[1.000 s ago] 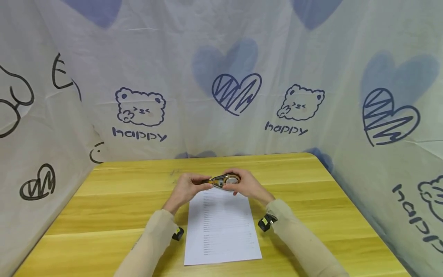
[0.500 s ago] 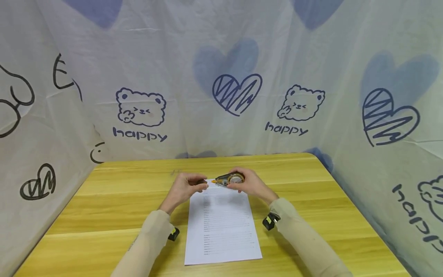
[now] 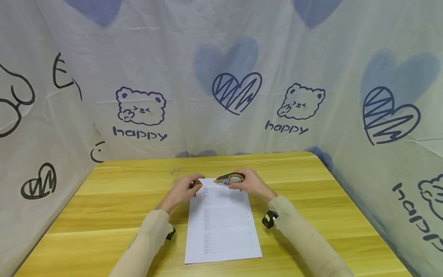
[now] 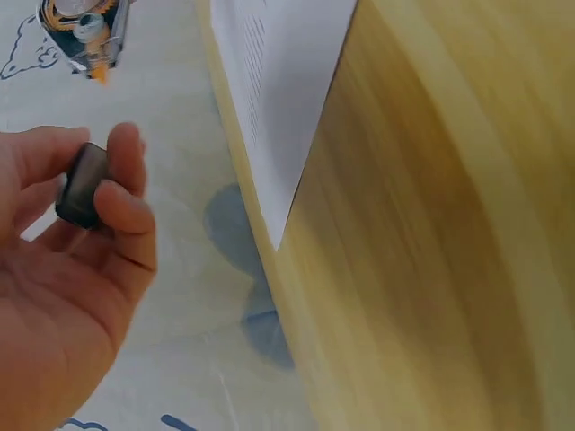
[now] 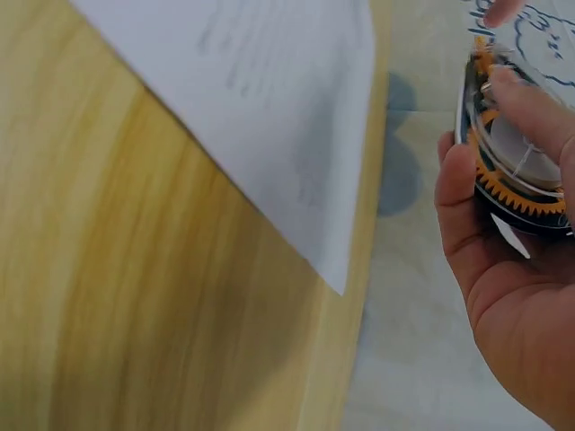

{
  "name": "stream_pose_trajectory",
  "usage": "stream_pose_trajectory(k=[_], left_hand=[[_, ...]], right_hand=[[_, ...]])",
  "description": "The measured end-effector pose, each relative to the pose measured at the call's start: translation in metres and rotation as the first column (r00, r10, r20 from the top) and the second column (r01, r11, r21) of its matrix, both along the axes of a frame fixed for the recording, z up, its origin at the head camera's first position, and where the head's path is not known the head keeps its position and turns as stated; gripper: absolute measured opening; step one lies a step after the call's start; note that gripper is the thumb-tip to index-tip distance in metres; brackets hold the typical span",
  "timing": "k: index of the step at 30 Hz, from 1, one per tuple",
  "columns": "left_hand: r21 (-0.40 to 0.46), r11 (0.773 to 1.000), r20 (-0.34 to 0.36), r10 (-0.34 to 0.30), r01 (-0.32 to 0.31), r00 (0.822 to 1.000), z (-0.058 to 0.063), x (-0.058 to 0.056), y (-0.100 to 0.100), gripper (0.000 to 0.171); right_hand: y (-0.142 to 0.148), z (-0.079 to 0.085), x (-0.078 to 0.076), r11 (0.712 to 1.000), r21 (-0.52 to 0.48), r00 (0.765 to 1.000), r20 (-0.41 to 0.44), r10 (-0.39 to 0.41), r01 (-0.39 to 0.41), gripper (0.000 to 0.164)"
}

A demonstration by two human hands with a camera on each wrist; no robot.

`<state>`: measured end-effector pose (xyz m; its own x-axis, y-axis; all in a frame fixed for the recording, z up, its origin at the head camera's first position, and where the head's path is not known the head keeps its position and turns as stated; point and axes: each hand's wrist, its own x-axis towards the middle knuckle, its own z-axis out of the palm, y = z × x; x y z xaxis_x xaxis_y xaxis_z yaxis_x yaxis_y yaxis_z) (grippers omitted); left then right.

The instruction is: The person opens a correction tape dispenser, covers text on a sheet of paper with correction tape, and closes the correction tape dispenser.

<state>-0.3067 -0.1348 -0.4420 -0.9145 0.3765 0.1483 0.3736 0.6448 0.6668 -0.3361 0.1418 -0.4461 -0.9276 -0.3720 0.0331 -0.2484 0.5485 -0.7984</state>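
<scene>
My right hand (image 3: 255, 185) grips a correction tape (image 3: 228, 179) with a clear and dark case; its orange tip points left toward the other hand. Orange gear teeth and a white spool show through the case (image 5: 521, 193) in the right wrist view. My left hand (image 3: 179, 192) pinches a small dark cap (image 4: 84, 184) between thumb and fingers, apart from the tape's tip. Both hands are above the far end of a printed sheet of paper (image 3: 225, 223), which lies lengthwise on the table.
The yellow wood-grain table (image 3: 110, 200) extends to both sides of the sheet. A pale cloth (image 3: 187, 107) with hearts and bears hangs behind the far edge and along both sides. Each wrist carries a small black camera (image 3: 269, 219).
The cap, at first on the correction tape's tip, has come off. My left hand has drawn it away to the left, while the right hand has shifted slightly right with the tape.
</scene>
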Motion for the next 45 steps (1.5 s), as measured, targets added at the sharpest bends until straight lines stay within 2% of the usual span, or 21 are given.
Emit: stream_pose_trajectory(k=[5,10,16,23,26,28,30,34,36,38,43,45], left_hand=[[-0.151,0.988,0.014,-0.014,0.016,1.000,-0.002,-0.001,-0.001,0.032],[-0.240,0.970,-0.011,0.023,-0.025,1.000,-0.007,-0.002,-0.003,0.032],[-0.290,0.954,-0.077,0.060,-0.080,0.995,-0.008,-0.003,-0.005,0.025],[-0.337,0.939,-0.062,0.045,-0.063,0.997,-0.011,-0.007,-0.003,0.023],[-0.365,0.929,-0.041,0.044,-0.056,0.998,-0.011,-0.009,-0.002,0.018],[-0.379,0.924,0.003,0.054,-0.049,0.999,-0.011,-0.009,-0.001,0.027],[-0.392,0.919,0.077,0.072,-0.036,0.994,-0.010,-0.008,0.000,0.044],[-0.403,0.915,0.213,0.114,-0.019,0.970,-0.011,-0.006,0.002,0.084],[-0.403,0.915,0.238,0.122,-0.016,0.964,-0.012,-0.007,0.003,0.092],[-0.399,0.917,0.218,0.099,-0.004,0.971,-0.014,-0.008,0.004,0.086],[-0.397,0.917,0.117,0.009,0.039,0.993,-0.016,-0.010,0.006,0.049],[-0.400,0.915,0.100,-0.014,0.053,0.995,-0.017,-0.010,0.007,0.043]], right_hand=[[-0.004,-0.004,-0.004,0.998,0.053,1.000,-0.024,-0.011,0.012,0.042],[-0.008,-0.005,-0.006,0.999,0.042,1.000,0.005,-0.019,0.019,0.040],[-0.011,-0.006,-0.009,0.999,0.028,0.999,0.033,-0.032,0.031,0.035],[-0.017,-0.007,-0.009,0.998,-0.061,0.997,0.067,0.022,-0.018,0.033],[-0.020,-0.007,-0.010,0.995,-0.099,0.994,0.110,0.013,-0.002,0.030],[-0.021,-0.006,-0.011,0.992,-0.123,0.990,0.141,0.003,0.015,0.029],[-0.021,-0.007,-0.012,0.990,-0.137,0.986,0.167,-0.005,0.028,0.028],[-0.021,-0.008,-0.013,0.992,-0.128,0.988,0.155,0.006,0.014,0.027],[-0.021,-0.009,-0.013,0.994,-0.112,0.990,0.140,0.016,0.000,0.027],[-0.022,-0.010,-0.013,0.995,-0.101,0.991,0.131,0.027,-0.014,0.028],[-0.025,-0.015,-0.013,0.999,-0.027,0.995,0.087,0.038,-0.035,0.027],[-0.025,-0.017,-0.012,0.999,0.004,0.997,0.070,0.036,-0.036,0.026]])
